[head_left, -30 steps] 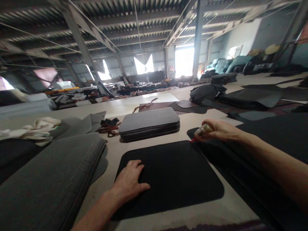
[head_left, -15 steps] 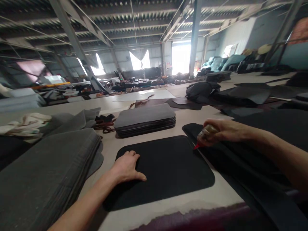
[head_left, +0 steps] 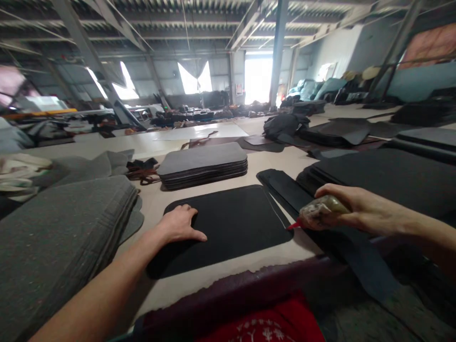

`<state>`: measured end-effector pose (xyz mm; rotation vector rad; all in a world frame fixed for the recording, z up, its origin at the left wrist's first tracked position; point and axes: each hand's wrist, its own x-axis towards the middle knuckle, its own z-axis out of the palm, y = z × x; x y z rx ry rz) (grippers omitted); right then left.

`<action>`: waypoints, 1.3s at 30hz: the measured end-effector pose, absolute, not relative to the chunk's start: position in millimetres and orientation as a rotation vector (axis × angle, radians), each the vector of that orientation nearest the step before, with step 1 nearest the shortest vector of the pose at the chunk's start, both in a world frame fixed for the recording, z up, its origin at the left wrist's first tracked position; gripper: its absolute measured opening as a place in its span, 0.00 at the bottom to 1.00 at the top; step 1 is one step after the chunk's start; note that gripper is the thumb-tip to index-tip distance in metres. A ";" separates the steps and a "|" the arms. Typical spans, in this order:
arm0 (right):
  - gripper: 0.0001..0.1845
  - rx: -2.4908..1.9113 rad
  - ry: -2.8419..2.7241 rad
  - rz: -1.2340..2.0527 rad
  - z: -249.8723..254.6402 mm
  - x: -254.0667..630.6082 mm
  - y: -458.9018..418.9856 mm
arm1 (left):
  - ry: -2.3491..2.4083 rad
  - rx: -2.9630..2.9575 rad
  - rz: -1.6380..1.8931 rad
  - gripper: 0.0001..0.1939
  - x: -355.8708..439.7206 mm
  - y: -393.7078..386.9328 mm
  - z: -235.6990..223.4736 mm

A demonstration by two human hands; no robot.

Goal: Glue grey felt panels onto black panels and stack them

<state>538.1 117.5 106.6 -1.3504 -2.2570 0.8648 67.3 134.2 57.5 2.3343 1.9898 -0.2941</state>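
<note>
A black rounded pad (head_left: 231,223) lies flat on the table (head_left: 213,280) in front of me. My left hand (head_left: 180,227) rests on its left edge with the fingers spread flat. My right hand (head_left: 351,213) is closed round a small squeeze bottle (head_left: 318,212) with a red nozzle. The nozzle tip touches the pad's near right corner.
A stack of grey pads (head_left: 203,165) sits just beyond the black one. A thick grey pile (head_left: 60,237) fills the left. Black strips (head_left: 288,190) and black sheets (head_left: 388,175) lie to the right. The table's front edge (head_left: 249,289) is close to me.
My right hand has drawn the bottle along the pad's right edge from the far corner toward me. My view has pulled back, and the left hand stays on the pad.
</note>
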 end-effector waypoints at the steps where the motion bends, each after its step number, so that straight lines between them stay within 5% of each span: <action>1: 0.24 -1.355 -2.235 0.903 104.7 539.5 112.8 | 1.986 2.337 -0.295 0.54 67.4 134.3 57.7; 8: 0.25 -1.291 -2.176 1.064 94.3 530.7 98.6 | 1.988 2.326 -0.296 0.52 67.7 134.0 60.6; 14: 0.21 -1.092 -2.469 0.846 90.8 488.1 114.7 | 1.919 2.321 -0.271 0.30 60.0 139.6 68.8; 21: 0.19 -0.797 -2.689 0.759 103.6 398.0 135.5 | 1.789 2.274 -0.165 0.20 40.0 151.9 72.3; 39: 0.19 -0.348 -2.753 0.770 82.7 247.7 149.5 | 1.735 2.176 -0.158 0.18 31.3 163.5 79.4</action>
